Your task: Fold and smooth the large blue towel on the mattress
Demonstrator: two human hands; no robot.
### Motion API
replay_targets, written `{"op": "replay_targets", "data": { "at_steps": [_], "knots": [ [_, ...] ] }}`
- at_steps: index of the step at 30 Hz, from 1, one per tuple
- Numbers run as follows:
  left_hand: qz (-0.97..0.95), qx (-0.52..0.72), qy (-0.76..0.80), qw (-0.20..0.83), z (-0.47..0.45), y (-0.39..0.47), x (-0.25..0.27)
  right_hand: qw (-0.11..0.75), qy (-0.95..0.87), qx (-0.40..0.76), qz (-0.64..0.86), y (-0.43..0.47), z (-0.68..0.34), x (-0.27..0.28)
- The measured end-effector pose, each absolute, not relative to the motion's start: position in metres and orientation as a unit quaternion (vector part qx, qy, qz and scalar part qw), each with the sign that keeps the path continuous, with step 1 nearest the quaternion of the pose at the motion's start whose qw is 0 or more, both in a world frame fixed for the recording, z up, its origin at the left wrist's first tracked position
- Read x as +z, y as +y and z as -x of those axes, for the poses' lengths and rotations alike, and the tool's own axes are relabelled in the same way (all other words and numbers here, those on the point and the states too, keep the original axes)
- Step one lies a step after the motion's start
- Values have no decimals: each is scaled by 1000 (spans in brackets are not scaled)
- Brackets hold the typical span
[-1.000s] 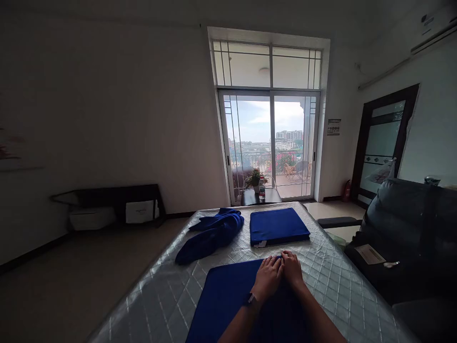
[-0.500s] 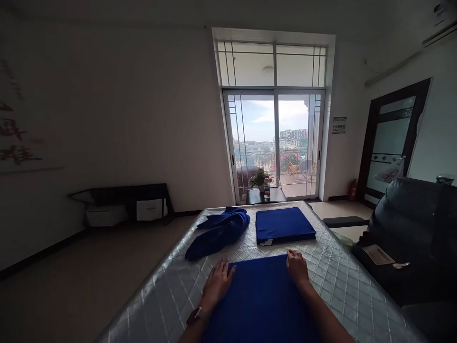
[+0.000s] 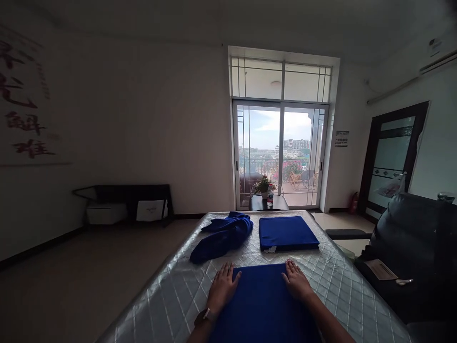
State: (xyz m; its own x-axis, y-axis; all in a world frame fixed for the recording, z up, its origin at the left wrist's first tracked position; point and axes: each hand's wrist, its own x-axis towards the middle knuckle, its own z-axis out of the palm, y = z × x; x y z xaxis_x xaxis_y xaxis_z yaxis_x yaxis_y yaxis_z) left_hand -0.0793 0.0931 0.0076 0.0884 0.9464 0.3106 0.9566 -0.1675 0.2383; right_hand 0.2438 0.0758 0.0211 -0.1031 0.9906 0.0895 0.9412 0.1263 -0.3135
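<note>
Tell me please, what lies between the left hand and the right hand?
In the head view, the near, flat blue cloth lies between the left hand and right hand.

Two hands are shown: one left hand (image 3: 222,289) and one right hand (image 3: 297,282), with one wristband (image 3: 206,314) worn. Three blue cloths are counted: one near folded cloth (image 3: 262,305), one far folded cloth (image 3: 287,232) and one crumpled cloth (image 3: 224,238) at far left. Beyond, one potted plant (image 3: 264,184), one bottle (image 3: 270,196) and one fire extinguisher (image 3: 353,203) are seen.

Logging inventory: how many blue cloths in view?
3: crumpled cloth, back left; folded cloth, back right; near cloth, under the left hand and right hand. Folds could hide more.
</note>
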Motion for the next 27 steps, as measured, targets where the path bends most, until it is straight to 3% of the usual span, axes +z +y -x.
{"op": "replay_targets", "data": {
  "at_steps": [13, 21, 27],
  "knots": [
    [708, -152, -689, -33, 42, 104, 37, 171, -737, 54, 652, 67, -245, 22],
    [873, -182, -452, -32, -135, 92, 20, 165, -768, 44, 618, 76, -252, 5],
    [871, -172, -458, -37, -131, 88, 8, 173, -759, 44, 626, 77, -251, 2]
  ]
}}
